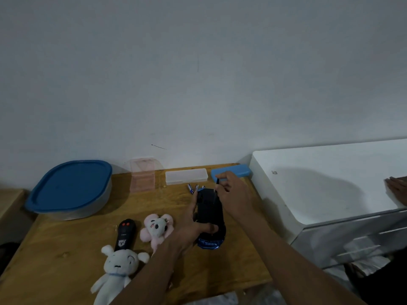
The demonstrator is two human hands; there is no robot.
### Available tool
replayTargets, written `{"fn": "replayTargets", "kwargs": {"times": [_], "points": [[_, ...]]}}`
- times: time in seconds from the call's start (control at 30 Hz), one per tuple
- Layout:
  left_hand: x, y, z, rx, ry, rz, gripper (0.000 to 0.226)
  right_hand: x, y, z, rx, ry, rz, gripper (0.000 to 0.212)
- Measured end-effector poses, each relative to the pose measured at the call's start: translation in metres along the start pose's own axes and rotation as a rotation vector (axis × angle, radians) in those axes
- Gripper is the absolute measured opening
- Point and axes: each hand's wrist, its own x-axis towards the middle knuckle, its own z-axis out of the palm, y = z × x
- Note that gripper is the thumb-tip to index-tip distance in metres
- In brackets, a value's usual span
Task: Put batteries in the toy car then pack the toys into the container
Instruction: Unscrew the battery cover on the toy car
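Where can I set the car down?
Bare wood in front of the container, left of the remote; between pink box and pink plush. Crowded back right: batteries, clear case, blue case, left hand gripping the toy car, right hand pinching a dark part.

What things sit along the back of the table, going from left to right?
First the container with a blue lid, then the clear pink box, the white case, the blue case.

head cam | single view, facing forward-down | table [66,249] close, low in frame | wall [198,62] fills upper half
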Motion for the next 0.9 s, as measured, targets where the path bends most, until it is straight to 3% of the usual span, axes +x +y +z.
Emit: {"fn": "replayTargets", "kwargs": {"times": [0.17, 0.33, 0.67, 0.9], "points": [[-0.005, -0.016, 0.029, -0.012, 0.063, 0.003, 0.129, -0.001, 0.022, -0.023, 0.122, 0.046, 0.127, 0.023], [-0.014, -0.038, 0.065, -0.042, 0.092, -0.056, 0.128, -0.015, 0.053, -0.055, 0.085, -0.012, 0.146, 0.023], [-0.026, -0.084, 0.118, -0.175, 0.109, -0.111, 0.109, -0.06, 0.174, -0.086, -0.198, -0.325, 0.321, 0.025], [-0.023, -0.101, 0.123, -0.223, 0.125, -0.111, 0.111, -0.063, 0.209, -0.084, -0.323, -0.435, 0.335, 0.027]]}}
